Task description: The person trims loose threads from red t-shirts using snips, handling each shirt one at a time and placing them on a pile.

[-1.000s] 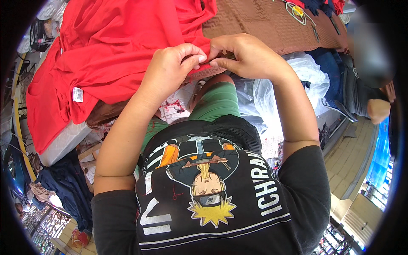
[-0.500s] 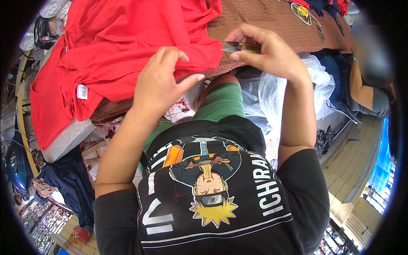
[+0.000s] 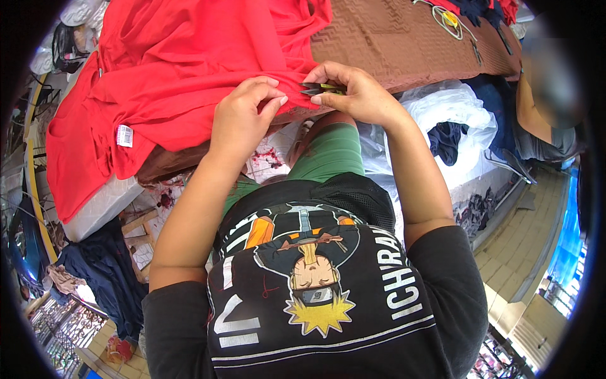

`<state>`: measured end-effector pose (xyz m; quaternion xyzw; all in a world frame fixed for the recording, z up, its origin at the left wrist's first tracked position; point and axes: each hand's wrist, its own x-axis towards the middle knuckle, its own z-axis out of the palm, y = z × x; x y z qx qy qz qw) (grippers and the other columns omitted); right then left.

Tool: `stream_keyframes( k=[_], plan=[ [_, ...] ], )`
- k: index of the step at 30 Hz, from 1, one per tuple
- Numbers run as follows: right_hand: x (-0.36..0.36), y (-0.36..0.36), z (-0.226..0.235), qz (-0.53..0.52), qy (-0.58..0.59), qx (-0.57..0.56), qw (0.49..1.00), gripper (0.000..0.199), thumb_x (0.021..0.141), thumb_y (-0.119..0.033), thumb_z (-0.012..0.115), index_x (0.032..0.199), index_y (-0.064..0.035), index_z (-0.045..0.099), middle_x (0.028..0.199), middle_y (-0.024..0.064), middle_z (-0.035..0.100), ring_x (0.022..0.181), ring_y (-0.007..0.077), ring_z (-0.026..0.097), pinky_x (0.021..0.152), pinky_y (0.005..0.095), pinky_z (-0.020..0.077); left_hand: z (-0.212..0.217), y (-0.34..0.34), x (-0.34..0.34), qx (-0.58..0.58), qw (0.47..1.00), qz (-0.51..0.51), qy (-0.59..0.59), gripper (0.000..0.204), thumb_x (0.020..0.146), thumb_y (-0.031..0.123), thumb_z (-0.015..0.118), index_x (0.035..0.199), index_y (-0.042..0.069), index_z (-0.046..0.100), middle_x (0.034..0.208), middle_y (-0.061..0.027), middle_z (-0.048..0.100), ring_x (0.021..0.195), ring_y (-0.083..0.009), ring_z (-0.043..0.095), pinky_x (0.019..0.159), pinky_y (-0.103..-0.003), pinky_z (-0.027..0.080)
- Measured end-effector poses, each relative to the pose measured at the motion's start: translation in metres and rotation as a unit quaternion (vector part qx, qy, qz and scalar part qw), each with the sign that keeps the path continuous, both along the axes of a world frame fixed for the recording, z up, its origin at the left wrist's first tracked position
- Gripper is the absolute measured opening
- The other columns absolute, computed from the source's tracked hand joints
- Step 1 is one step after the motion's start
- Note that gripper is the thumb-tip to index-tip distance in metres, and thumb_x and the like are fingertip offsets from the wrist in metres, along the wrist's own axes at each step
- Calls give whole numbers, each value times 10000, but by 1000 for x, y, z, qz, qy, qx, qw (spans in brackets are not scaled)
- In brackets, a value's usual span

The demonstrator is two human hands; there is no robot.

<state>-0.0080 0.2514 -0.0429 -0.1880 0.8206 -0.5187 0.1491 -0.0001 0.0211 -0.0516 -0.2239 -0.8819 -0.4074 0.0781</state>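
Observation:
A red garment (image 3: 183, 57) lies bunched over the table's near side, with a white tag (image 3: 125, 136) on its left part. My left hand (image 3: 243, 114) is closed in a pinch at the garment's near edge; the thumb and forefinger meet at the cloth, though the exact bit between them is hard to make out. Just right of it, my right hand (image 3: 360, 95) holds small thread snips (image 3: 328, 88) with dark blades and a yellowish handle. The blade tips point left and lie over the red cloth, close to my left fingertips.
A brown quilted cover (image 3: 385, 38) drapes the table. At the far right on it lie a pale cord (image 3: 449, 20) and another metal tool (image 3: 476, 52). A clear plastic bag (image 3: 470, 107) with dark cloth stands right of my legs. Another person's arm (image 3: 531, 117) shows at the right.
My right hand has moved left with the snips, bringing the blades over the cloth. My left hand has shifted right, and its thumb and forefinger have closed together.

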Motion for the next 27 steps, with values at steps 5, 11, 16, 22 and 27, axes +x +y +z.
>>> stream_keyframes(
  k=[5,11,16,22,27],
  plan=[
    [2,5,1,-7,-24,-15,1000,271,849,21,638,1113,10,580,1053,42,603,981,102,566,877,255,473,40,-37,-8,59,961,-229,-145,149,829,101,677,734,-6,635,905,-105,654,854,-150,603,756,-288,464],
    [2,2,2,-19,-44,-58,997,275,853,2,654,1120,-3,589,1032,28,622,948,97,583,851,246,481,33,-13,5,47,996,-77,-16,259,794,222,749,799,18,591,858,-84,617,737,-216,615,669,-312,492],
    [15,-6,13,-103,4,-44,994,241,840,-24,686,1071,-12,619,1002,16,630,926,78,576,808,230,477,3,4,13,-54,994,21,88,284,728,120,774,945,25,617,985,-104,613,847,-261,620,760,-359,512],
    [34,-24,4,-109,146,-12,983,200,791,7,703,982,-13,646,910,42,595,825,118,573,735,257,469,-7,-2,16,-40,992,5,118,139,756,55,736,879,11,688,1045,-111,648,935,-248,643,796,-333,519],
    [40,-28,3,-119,181,65,974,207,774,-66,711,970,-55,643,938,77,602,804,237,620,696,336,499,0,-5,23,25,1000,-3,4,138,785,43,718,920,12,713,1063,-104,665,943,-219,661,805,-304,523]
  ],
)
